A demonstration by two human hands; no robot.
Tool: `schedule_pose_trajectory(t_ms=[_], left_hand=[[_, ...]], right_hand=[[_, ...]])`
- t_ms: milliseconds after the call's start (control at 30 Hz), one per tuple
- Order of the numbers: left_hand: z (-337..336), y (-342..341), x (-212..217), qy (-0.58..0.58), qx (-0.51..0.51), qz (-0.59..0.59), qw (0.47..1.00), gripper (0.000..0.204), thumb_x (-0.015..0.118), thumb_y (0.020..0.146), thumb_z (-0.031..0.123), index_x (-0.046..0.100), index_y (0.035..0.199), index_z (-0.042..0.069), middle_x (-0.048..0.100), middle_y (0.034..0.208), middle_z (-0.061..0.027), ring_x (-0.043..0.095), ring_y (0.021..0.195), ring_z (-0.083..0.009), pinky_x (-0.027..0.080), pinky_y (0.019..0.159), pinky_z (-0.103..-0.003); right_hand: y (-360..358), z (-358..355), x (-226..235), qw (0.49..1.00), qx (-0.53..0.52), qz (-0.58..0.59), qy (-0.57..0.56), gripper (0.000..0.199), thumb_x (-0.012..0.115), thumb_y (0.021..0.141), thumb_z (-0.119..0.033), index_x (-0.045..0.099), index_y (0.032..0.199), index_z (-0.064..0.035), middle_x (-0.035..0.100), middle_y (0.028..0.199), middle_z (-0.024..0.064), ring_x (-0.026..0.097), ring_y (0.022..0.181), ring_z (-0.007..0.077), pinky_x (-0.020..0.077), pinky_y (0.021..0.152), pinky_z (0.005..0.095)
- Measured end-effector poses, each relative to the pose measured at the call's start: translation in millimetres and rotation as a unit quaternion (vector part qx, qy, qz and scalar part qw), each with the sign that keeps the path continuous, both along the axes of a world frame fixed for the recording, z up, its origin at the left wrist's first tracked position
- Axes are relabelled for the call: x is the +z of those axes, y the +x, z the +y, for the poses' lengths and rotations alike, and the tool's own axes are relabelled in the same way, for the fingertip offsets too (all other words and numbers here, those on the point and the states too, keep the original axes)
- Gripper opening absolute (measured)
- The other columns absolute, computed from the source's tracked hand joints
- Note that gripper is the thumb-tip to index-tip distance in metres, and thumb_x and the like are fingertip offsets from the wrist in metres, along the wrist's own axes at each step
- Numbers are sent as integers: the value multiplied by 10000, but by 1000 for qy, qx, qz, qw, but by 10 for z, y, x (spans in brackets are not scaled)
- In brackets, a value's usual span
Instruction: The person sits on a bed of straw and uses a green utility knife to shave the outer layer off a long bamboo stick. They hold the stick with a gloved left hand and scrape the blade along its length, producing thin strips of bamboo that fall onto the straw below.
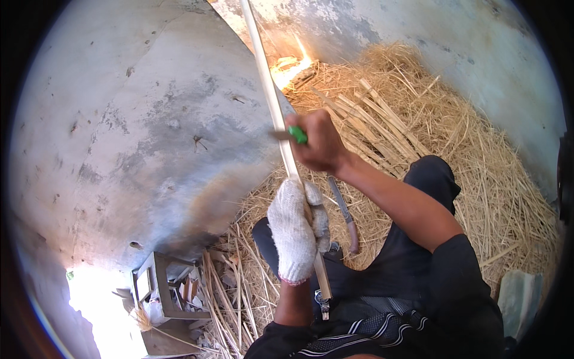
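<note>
Through the head camera I have a long, narrow, pale strip of wood or bamboo (272, 99) running steeply from beyond the top edge down to the person's lap, leaning slightly left at the top. The left hand (294, 227), in an off-white knitted glove, is wrapped around its lower part, fingers curled over on the right side. Its wrist rises almost straight from below, the forearm short in my view.

Farther up the strip, the bare right hand (320, 140) is closed in a fist around a small knife with a bright green handle (297, 134). The blade points left and crosses the strip; it is blurred, so I cannot tell whether its edge bites. The right forearm slants up and leftward from a bent elbow beside the dark-trousered knee (433, 173).

Below the right hand, I see a second knife with a long grey blade and brown handle (344, 209) lying on loose golden straw (478, 161). Beyond the right hand, flat tan split strips (382, 119) lie bunched on the straw. A stained grey wall (149, 119) fills my left side.
</note>
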State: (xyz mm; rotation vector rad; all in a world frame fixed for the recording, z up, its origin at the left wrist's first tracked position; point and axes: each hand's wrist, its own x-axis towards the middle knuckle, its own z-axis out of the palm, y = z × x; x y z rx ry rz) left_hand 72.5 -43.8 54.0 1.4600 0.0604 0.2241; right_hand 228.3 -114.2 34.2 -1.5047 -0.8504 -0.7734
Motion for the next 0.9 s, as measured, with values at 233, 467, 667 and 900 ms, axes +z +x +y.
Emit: schedule_pose_trajectory(t_ms=[233,467,667,900], left_hand=[[66,50,105,-11,12,-18,1000,392,398,1035,375,512,827,63,407,461,-17,309,285,-86,231,261,-246],[-56,-132,132,20,-3,25,999,401,365,1034,393,459,787,91,355,435,-12,300,277,-108,237,233,-257],[-134,-140,-85,-4,-35,65,997,406,383,1031,400,487,815,72,371,434,-25,310,276,-120,229,235,-252],[20,88,69,-2,-1,-26,1000,390,412,1026,379,494,819,59,374,439,-27,300,264,-121,228,228,-256]], right_hand=[[-162,64,-87,997,-70,14,-40,283,541,860,-143,589,605,-28,534,484,187,581,437,352,463,459,436],[-32,-49,64,986,-145,60,-53,273,549,821,-117,567,564,-26,521,465,192,560,402,322,442,424,411],[184,-207,94,983,-127,94,92,373,539,822,-155,483,464,-69,399,378,56,313,305,165,248,333,329],[-120,-68,22,999,-31,-29,-4,273,544,831,-126,572,579,-24,495,428,147,539,367,281,421,399,390]])
